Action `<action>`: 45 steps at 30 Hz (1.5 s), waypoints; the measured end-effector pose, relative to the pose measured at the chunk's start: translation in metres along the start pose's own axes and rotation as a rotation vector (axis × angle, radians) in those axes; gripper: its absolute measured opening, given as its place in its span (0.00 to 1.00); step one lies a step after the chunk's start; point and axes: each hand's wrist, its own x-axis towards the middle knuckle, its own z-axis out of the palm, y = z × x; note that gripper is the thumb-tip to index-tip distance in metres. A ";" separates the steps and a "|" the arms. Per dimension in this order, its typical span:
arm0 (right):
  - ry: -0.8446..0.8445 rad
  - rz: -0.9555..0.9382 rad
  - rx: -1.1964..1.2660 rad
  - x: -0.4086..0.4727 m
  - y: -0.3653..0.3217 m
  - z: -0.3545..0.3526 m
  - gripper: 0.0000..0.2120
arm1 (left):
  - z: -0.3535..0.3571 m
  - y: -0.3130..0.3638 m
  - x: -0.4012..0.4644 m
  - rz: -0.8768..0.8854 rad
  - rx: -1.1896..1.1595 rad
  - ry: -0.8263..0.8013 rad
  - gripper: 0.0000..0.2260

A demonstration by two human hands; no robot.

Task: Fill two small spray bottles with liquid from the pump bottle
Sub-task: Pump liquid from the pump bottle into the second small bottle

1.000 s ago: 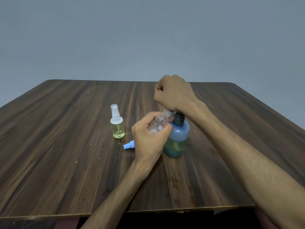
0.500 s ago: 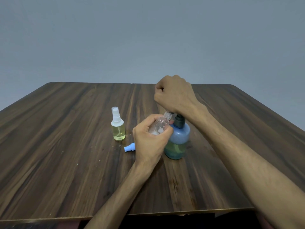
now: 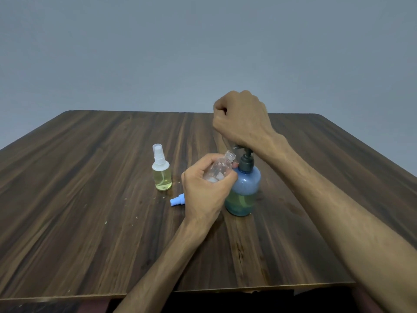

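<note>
A blue pump bottle [image 3: 244,188] stands mid-table, holding yellow-green liquid in its lower part. My right hand [image 3: 242,119] is a fist resting on top of its dark pump head [image 3: 246,154]. My left hand [image 3: 204,190] grips a clear, uncapped small spray bottle [image 3: 220,169], tilted with its mouth just under the pump's nozzle. A second small spray bottle [image 3: 161,172], capped in white and holding yellow liquid, stands upright to the left. A loose blue spray cap [image 3: 177,200] lies on the table beside my left hand.
The dark wooden table [image 3: 90,222] has small pale specks on its left half. A plain grey wall rises behind it. The table's front edge runs close to my body.
My right fist has risen and the pump head has come up with it, so the pump's stem now shows. My left hand keeps the clear bottle under the nozzle.
</note>
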 end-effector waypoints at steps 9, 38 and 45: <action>0.010 0.012 -0.027 -0.003 0.001 0.002 0.13 | 0.000 0.000 0.000 0.005 0.006 0.001 0.09; 0.127 0.068 0.020 -0.005 0.005 -0.001 0.10 | 0.003 0.000 -0.002 0.016 -0.023 0.012 0.10; -0.238 0.133 0.115 0.007 0.000 -0.010 0.13 | 0.002 -0.001 -0.002 0.007 -0.024 0.016 0.10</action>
